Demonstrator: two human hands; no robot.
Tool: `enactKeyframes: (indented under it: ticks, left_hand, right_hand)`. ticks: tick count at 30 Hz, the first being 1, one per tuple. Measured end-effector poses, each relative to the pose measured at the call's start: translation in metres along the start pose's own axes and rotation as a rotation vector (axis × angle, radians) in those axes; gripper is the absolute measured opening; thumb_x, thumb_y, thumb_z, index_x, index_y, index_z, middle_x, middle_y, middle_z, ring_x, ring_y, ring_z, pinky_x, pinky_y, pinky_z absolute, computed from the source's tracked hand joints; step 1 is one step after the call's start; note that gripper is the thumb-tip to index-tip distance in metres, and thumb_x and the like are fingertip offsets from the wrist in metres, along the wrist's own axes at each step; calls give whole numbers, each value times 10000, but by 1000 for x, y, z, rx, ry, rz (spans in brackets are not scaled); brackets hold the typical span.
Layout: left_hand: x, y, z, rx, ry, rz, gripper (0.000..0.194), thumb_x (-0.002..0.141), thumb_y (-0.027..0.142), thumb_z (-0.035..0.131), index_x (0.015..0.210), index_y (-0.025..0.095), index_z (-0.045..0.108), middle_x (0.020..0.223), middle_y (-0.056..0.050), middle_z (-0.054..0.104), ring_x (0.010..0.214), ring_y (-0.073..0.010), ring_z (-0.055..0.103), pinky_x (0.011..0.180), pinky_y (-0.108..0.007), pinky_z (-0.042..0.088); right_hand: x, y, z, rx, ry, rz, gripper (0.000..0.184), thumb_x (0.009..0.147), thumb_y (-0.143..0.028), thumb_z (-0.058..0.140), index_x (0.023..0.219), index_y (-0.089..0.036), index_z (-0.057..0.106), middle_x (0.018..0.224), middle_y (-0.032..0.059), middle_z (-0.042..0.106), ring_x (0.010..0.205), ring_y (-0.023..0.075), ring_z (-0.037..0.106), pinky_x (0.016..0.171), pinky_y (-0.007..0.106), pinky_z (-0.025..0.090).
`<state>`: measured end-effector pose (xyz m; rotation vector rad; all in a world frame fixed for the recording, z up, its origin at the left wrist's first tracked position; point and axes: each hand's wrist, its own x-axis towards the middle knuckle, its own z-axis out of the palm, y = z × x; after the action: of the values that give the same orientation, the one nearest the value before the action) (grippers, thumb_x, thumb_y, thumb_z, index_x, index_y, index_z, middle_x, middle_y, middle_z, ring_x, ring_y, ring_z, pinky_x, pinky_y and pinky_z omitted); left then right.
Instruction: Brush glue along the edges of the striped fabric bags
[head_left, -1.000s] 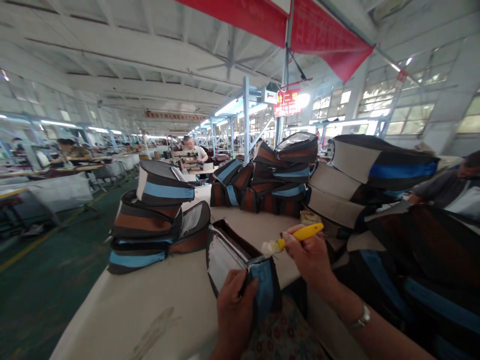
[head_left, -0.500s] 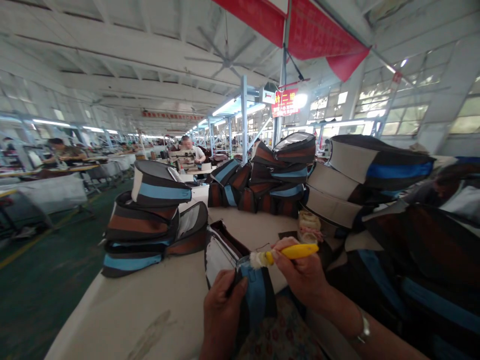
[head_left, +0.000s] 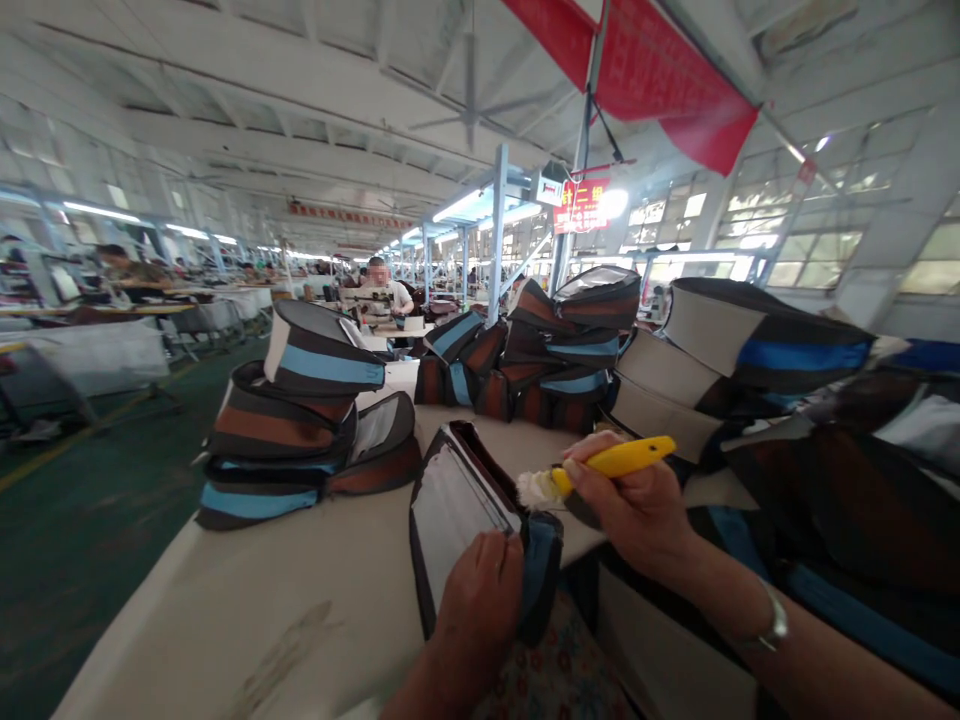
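My left hand (head_left: 484,590) grips the near edge of a fabric piece (head_left: 457,490), a curved band in dark grey and blue with a pale lining and an open brown inside. My right hand (head_left: 637,510) is closed round the yellow handle of a brush (head_left: 626,458). The brush's whitish bristles are beside the piece's upper right edge; whether they touch it I cannot tell. A silver bracelet (head_left: 772,620) circles my right wrist. Behind my right hand, the jar seen earlier is hidden.
Similar fabric pieces stand in stacks on the left (head_left: 292,420), at the back (head_left: 555,345) and on the right (head_left: 697,340) of the pale table (head_left: 300,590). More dark pieces (head_left: 847,510) lie close to my right arm. Beyond the table, a person (head_left: 390,290) sits at a sewing machine.
The fabric piece has turned, showing more of its pale lining, and my left hand has shifted right along it. My right hand has lifted the brush up and right, off the blue band.
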<state>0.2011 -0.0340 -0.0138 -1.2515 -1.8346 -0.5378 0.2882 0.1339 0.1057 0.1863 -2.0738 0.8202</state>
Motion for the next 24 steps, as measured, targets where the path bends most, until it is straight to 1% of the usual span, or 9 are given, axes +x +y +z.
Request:
enactKeyframes:
  ticks: [2,4,7,9,12,15,17,20,24]
  left_hand:
    - [0,4,0,26,-2,18,113,926,80,483,909,150,571,744,-47,535,641,-197,532,541,-312,462]
    - [0,5,-2,22,-49,19,125,922,72,474,891,162,556,763,-45,534,654,-202,535,551,-323,477]
    - [-1,4,-5,9,-88,23,139,927,65,452,969,144,558,802,-48,546,685,-200,550,571,-320,499]
    - [-1,4,-6,15,-75,31,159,927,56,444,1018,124,556,812,-50,550,685,-194,552,572,-313,498]
    - [-1,6,-6,17,-87,43,136,920,56,464,987,132,554,803,-42,545,675,-192,546,576,-321,492]
    - [-1,8,-6,9,-119,55,128,909,61,477,863,168,531,769,-28,528,657,-196,536,559,-329,473]
    - [-3,9,-5,19,-107,65,136,912,64,462,858,168,530,756,-24,521,647,-194,529,546,-324,461]
    - [-5,8,-7,41,-79,84,147,933,73,425,947,141,554,772,-33,533,654,-188,529,557,-315,460]
    - [-7,8,-6,39,-123,89,167,939,79,430,851,170,539,752,-29,523,649,-187,523,553,-320,440]
  right_hand:
    - [1,-1,7,-8,-136,-77,110,969,-250,530,889,-205,591,828,18,642,739,164,615,688,282,435]
    - [1,1,10,-41,-308,-162,97,941,-220,513,860,-198,563,764,7,613,691,162,584,680,291,417]
    - [3,2,3,-155,-505,-207,123,905,-187,497,785,-198,520,686,-5,575,653,168,545,654,306,371]
    - [7,0,-4,-193,-504,-193,132,902,-184,498,771,-198,511,670,-8,561,642,165,531,651,305,359]
    - [10,-3,-3,-138,-407,-183,108,923,-214,497,827,-192,540,706,-3,573,658,157,542,683,289,385]
    - [9,2,10,-196,-468,-193,148,920,-236,470,803,-192,549,681,1,574,619,157,539,636,283,375]
    - [10,5,17,-279,-500,-198,174,905,-235,454,757,-191,533,667,19,577,609,174,536,610,298,353]
    - [14,5,17,-311,-436,-165,183,920,-242,456,766,-186,538,654,19,568,600,174,535,606,294,349]
    - [17,4,17,-287,-534,-180,164,913,-222,493,760,-191,541,627,-8,551,551,147,513,582,266,355]
